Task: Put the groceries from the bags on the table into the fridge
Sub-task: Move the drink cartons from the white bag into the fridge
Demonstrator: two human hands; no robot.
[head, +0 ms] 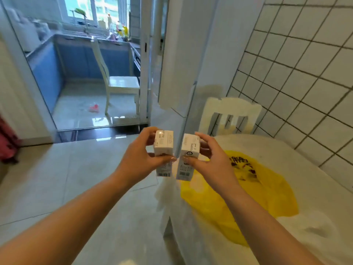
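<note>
Holding one carton in each hand, we grip them from the outer sides, thumbs in front. Our left hand (141,155) wraps the left carton (163,153); our right hand (208,159) clasps the right carton (189,155). Both stand upright, just apart, lifted clear of the table (305,178), likely so we can carry the pair in one trip. Below and to the right, the yellow bag (248,197) lies flat and slack on the table, seemingly emptied. No fridge interior shows; a tall white panel (191,54) ahead may be its door, but we cannot tell.
</note>
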